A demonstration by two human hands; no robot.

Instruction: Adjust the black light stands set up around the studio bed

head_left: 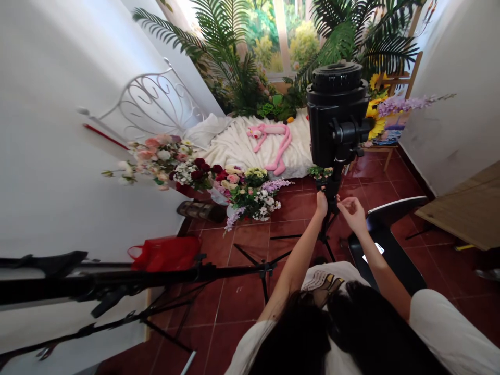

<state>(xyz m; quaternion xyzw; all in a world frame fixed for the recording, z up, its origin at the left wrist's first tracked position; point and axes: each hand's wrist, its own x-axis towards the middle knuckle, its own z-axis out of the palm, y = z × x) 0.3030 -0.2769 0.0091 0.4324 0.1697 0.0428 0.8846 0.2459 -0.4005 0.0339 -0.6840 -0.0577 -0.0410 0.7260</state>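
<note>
A black studio light [338, 112] stands upright in front of me on a black light stand [331, 188]. My left hand [321, 203] is wrapped round the stand's pole, just under the light's bracket. On the other side of the pole is my right hand [353, 213], its fingers curled and the fingertips pinched close against the stand. Whatever those fingertips grip is too small to make out. The stand's spread legs reach the red tiled floor below my hands.
More black stands [156, 276] cross the lower left. A black chair [390, 245] is close on my right. Ahead, flower bunches [250, 192] edge a white-draped bed [230, 143] with a pink plush toy [279, 140]. A red bag [166, 253] lies by the left wall.
</note>
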